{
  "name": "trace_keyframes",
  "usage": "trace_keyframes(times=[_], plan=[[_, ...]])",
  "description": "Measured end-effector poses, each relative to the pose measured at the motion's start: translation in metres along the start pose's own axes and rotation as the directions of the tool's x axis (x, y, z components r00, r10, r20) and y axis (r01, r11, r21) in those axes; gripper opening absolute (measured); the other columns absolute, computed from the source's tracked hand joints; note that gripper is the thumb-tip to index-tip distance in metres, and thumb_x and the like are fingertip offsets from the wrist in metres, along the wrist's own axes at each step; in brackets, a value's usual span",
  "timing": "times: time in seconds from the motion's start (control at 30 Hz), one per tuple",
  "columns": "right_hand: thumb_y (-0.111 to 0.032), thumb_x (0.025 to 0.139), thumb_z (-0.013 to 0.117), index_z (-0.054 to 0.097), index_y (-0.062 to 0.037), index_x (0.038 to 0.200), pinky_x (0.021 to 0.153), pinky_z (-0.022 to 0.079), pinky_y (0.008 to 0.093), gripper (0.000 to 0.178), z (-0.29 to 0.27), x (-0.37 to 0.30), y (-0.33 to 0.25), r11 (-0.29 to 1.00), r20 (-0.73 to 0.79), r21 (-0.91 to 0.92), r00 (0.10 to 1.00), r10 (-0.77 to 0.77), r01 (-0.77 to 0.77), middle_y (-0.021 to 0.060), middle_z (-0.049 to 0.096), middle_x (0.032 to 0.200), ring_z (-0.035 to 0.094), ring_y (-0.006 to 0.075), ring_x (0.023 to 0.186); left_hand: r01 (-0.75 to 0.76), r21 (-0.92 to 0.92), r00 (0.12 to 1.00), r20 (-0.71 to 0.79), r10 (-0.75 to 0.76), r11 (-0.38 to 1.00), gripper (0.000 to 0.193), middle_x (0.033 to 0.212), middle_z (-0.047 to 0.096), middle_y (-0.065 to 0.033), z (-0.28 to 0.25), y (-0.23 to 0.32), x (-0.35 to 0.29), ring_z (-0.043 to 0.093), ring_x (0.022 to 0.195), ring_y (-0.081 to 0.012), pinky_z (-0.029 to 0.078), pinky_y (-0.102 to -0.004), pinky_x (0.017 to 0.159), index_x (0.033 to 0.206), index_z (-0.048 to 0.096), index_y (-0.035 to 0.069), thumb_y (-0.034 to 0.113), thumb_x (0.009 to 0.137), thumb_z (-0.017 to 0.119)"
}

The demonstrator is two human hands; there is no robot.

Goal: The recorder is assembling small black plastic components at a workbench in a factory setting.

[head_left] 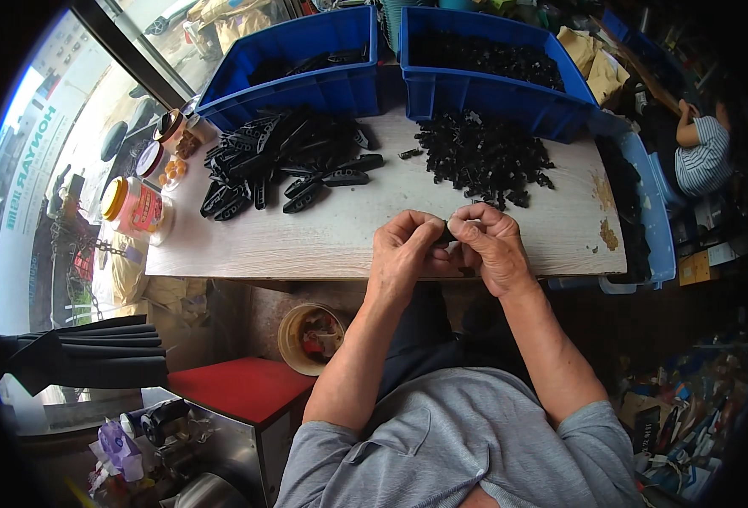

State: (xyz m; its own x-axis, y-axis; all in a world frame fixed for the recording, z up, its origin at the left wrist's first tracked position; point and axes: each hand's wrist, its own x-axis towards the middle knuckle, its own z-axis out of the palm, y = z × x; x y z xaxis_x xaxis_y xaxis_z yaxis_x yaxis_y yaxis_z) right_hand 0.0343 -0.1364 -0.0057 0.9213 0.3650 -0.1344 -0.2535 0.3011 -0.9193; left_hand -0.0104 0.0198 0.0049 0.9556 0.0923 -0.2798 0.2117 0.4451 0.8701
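Close together over the table's front edge, my left hand (404,247) and my right hand (491,245) pinch a small black part (446,234) between them. Fingers cover most of it, so its exact kind cannot be told. Just beyond my right hand lies a heap of small black plastic pieces (480,157). Farther left is a pile of longer black plastic housings (281,152), with a few loose ones at its near side. One small piece with a metallic look (409,154) lies between the two piles.
Two blue bins (306,93) (492,106) with black parts stand along the table's (264,245) far side. Lidded jars (141,207) line its left edge. A light blue tub (657,229) stands at the right, a bucket (287,334) below. Another person (702,152) is at far right.
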Motion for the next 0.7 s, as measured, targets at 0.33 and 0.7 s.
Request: trace_keyframes(times=[0.33, 0.7], plan=[[-0.031, 0.089, 0.069, 0.058, -0.0087, 0.079, 0.042, 0.031, 0.0196, 0.027, 0.01, -0.002, -0.013, 0.97, -0.007, -0.217, 0.994, 0.106, -0.105, -0.0046, 0.05, 0.06, 0.042, 0.0041, 0.045, -0.083, -0.089, 0.994, -0.074, 0.076, 0.993, 0.011, 0.079, 0.063, -0.0059, -0.002, -0.009, -0.002, 0.062, 0.063, -0.0114, 0.059, -0.0266, 0.057, 0.091, 0.062, 0.0, 0.011, 0.09, 0.064], [-0.027, 0.089, 0.066, 0.051, -0.0092, 0.07, 0.039, 0.039, 0.0248, 0.03, 0.008, -0.009, -0.003, 0.97, -0.013, -0.243, 1.0, -0.019, 0.015, -0.0043, 0.045, 0.057, 0.043, 0.0069, 0.042, -0.099, -0.107, 0.995, 0.022, 0.102, 0.989, 0.014, 0.082, 0.063, -0.0051, 0.001, -0.011, -0.009, 0.062, 0.065, -0.0098, 0.056, -0.0236, 0.058, 0.097, 0.064, -0.002, 0.01, 0.09, 0.066]])
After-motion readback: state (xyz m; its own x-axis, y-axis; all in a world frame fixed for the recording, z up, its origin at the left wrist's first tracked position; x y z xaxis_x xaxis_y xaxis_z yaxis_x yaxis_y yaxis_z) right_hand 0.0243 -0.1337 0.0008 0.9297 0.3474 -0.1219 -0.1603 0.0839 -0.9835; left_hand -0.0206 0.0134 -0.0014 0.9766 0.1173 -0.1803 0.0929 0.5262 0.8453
